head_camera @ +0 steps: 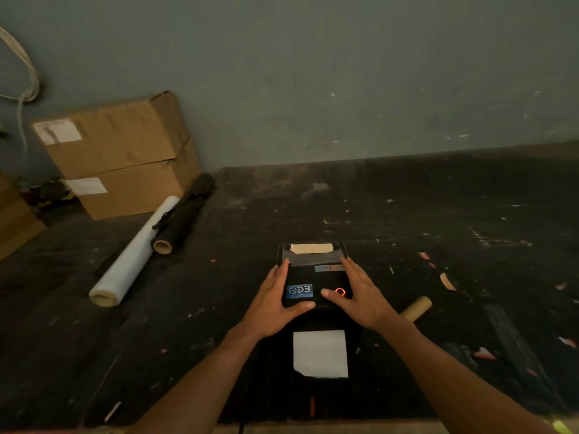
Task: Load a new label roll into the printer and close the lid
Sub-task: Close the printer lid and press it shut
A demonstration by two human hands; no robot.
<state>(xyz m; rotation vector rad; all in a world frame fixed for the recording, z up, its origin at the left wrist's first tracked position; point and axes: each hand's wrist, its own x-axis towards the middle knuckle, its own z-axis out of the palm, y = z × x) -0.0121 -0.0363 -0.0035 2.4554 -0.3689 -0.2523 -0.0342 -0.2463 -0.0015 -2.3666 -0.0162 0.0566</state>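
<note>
Printer: the black printer [313, 277] sat on the dark tabletop [438, 214], just below frame centre, lid down, a red ring light glowing on top beside a blue sticker.
Label stock: a tan strip [311, 248] showed at the printer's far end, at 12 o'clock; whether it was the roll itself, hard to tell.
Left hand: the left hand [275, 303] cupped the printer's 9 o'clock side, fingers fairly straight along the edge, thumb laid over the near top.
Right hand: the right hand [357, 292] lay on the 3 o'clock side, fingers extended, thumb reaching toward the red ring.
White sheet: a white paper square [320, 353] lay at 6 o'clock from the printer.
Cardboard core: a bare tube [416, 308] rested at 4 o'clock, near the right wrist.
Film rolls: a white roll [134, 255] and a black roll [185, 211] lay side by side at 10 o'clock.
Boxes: two stacked cardboard boxes [125, 158] stood beyond the rolls, against the wall.
</note>
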